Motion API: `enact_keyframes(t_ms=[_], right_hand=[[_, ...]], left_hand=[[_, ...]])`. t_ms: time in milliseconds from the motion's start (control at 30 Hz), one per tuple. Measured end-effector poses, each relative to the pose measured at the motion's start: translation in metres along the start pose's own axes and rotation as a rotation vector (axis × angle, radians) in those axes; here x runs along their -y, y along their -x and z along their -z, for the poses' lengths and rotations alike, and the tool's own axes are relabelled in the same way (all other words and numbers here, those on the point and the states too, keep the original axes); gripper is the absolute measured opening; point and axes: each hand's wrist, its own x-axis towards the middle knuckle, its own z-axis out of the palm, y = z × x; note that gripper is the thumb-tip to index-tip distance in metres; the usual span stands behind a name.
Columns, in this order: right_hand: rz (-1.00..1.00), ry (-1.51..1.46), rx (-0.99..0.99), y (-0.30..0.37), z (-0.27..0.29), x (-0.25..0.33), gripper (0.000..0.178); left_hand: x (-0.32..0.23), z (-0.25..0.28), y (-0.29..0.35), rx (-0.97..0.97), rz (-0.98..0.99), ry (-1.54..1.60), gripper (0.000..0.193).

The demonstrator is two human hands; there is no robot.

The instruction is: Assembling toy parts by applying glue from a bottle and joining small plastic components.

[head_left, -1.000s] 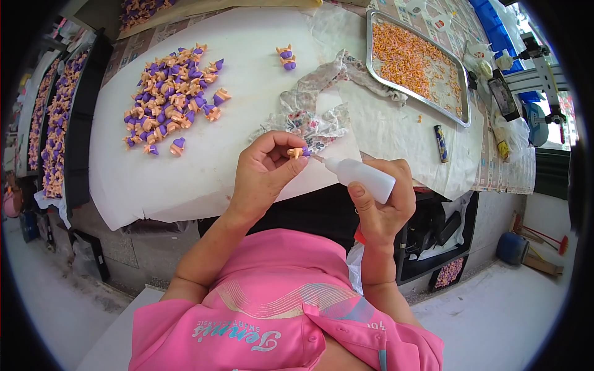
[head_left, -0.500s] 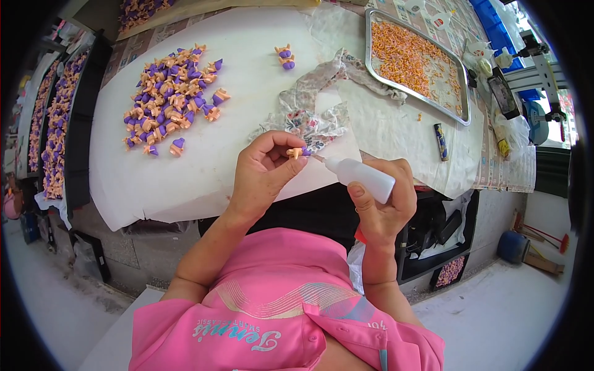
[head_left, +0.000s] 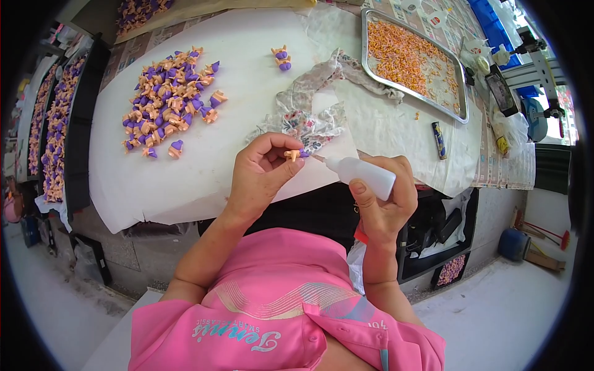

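Observation:
Between thumb and fingers my left hand (head_left: pixel 258 170) pinches a small peach-and-purple figurine part (head_left: pixel 293 154), its purple end toward the right. My right hand (head_left: pixel 390 201) is wrapped round a white squeeze bottle (head_left: pixel 366 175). The bottle lies tilted, and its thin nozzle points left, at or very close to the purple end; I cannot tell whether they touch. A large pile of like figurine parts (head_left: pixel 164 99) lies on the white sheet at the left. Two more parts (head_left: pixel 282 57) lie apart from it, farther back.
A crumpled floral cloth (head_left: pixel 309 117) lies beyond my hands. At the back right stands a metal tray (head_left: pixel 427 94) of small orange-and-yellow pieces. A dark blue tube (head_left: pixel 439 141) lies nearer on the right. Black trays (head_left: pixel 80 123) of parts stand at far left.
Both hands keep nearly the same hold and place. The view has shifted slightly, and the bottle's nozzle stays beside the part's purple end.

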Motion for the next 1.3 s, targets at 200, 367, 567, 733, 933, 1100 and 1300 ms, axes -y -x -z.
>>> enact_keyframes(t_ms=[200,367,567,733,933,1100,1300], right_hand=[[-0.025,-0.086,-0.097,-0.002,-0.005,-0.018,0.029],[-0.243,-0.169,0.029,-0.022,-0.022,-0.052,0.030],[-0.318,0.056,0.209,-0.053,-0.007,-0.060,0.030],[0.095,0.236,0.242,-0.072,0.007,-0.068,0.028],[0.115,0.354,0.064,-0.130,0.043,-0.101,0.019],[0.156,0.612,0.238,-0.178,0.036,-0.130,0.015],[-0.107,0.455,0.430,-0.206,0.022,-0.136,0.016]], left_hand=[[-0.005,0.002,0.001,-0.004,-0.001,0.004,0.024],[-0.016,-0.001,0.007,-0.023,0.024,0.067,0.024],[-0.030,-0.006,0.011,0.025,0.053,0.176,0.025],[-0.030,-0.013,0.016,-0.036,0.083,0.178,0.023],[-0.032,-0.016,0.013,-0.018,0.098,0.232,0.023],[-0.031,-0.017,0.012,-0.005,0.104,0.241,0.024],[-0.034,-0.006,0.014,0.029,0.096,0.226,0.027]])
